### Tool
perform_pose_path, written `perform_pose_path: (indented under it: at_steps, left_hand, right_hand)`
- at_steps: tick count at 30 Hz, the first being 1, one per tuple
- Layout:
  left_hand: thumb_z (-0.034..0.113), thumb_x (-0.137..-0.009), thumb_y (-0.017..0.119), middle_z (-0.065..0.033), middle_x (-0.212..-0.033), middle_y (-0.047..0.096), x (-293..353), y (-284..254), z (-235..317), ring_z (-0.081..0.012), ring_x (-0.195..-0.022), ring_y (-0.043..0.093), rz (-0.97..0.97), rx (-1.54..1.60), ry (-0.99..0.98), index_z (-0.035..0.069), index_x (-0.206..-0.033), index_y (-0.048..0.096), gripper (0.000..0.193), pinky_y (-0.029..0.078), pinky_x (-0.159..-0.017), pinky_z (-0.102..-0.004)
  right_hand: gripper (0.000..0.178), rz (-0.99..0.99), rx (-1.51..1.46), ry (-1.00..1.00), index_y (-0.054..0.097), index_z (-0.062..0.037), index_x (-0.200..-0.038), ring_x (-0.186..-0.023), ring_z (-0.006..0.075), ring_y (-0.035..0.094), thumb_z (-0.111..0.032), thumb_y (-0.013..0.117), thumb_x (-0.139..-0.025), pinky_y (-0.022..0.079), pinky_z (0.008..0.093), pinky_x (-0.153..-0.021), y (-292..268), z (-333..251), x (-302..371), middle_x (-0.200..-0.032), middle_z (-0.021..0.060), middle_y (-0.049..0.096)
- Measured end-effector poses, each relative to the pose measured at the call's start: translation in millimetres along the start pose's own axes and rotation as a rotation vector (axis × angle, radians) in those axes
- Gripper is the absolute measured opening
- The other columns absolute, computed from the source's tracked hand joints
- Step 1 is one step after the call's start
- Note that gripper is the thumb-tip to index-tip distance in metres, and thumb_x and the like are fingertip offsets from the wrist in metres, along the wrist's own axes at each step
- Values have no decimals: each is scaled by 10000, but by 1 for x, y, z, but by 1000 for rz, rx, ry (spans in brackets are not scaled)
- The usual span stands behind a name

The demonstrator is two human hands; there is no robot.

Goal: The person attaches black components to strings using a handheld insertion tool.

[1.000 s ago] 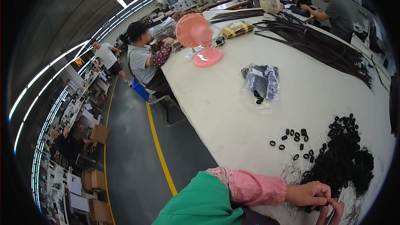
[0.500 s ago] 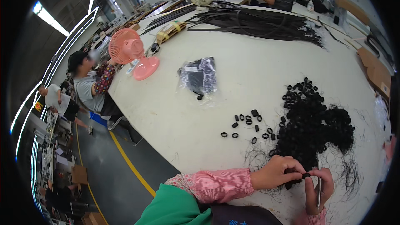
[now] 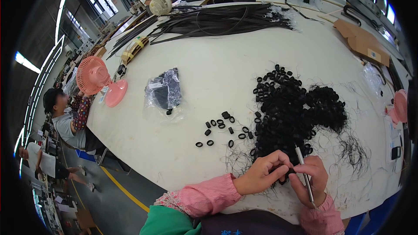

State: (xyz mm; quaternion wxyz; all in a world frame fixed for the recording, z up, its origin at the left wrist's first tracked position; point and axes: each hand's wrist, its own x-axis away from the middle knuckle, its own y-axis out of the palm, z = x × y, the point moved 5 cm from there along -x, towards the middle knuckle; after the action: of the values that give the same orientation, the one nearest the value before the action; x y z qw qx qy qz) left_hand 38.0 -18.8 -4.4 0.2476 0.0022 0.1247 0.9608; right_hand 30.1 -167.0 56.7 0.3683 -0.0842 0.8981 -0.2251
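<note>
Close to the table's near edge, my left hand (image 3: pixel 262 175) is closed in a pinch on a small black ring (image 3: pixel 290 171), partly hidden by the fingers. My right hand (image 3: pixel 314 178) meets it from the right, thumb and fingertips at the same ring. A slim silver pen-like tool (image 3: pixel 306 177) lies across the right hand's fingers, gripped there with its tip pointing up and away. Just beyond both hands spreads a big heap of black rings (image 3: pixel 283 117). Several loose rings (image 3: pixel 221 126) are scattered left of the heap. Thin black thread trimmings (image 3: pixel 355 150) litter the tabletop.
A clear plastic bag with dark contents (image 3: pixel 165 90) lies left of centre. Long black strips (image 3: pixel 217 22) stretch along the far side. Pink fans stand at the left (image 3: pixel 116 92) and right (image 3: pixel 398 106). A co-worker (image 3: pixel 69 117) sits at the left edge; cardboard (image 3: pixel 363 43) rests far right.
The whole view has swung to the right, so the table and heap appear further left. Both hands remain together at the black ring, and the silver tool now leans more.
</note>
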Motion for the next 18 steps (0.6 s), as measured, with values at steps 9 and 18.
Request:
perform_pose_path:
  at_steps: [9,18]
  left_hand:
    - [79,-987,471,-15,-863,594,4,-2,5,-34,-705,509,71,-152,25,34,-1058,483,85,408,-625,-179]
    - [62,-979,477,-85,-989,619,3,-13,4,-76,-836,613,107,-197,-2,24,-1055,476,84,464,-654,-183]
  right_hand:
    - [234,-76,-67,30,589,-44,-1020,-805,273,596,-81,686,-810,489,358,-732,0,4,4,-897,120,596]
    - [251,160,-783,436,529,39,-1047,-766,202,644,-189,434,-998,487,364,-870,-11,25,5,-744,107,608]
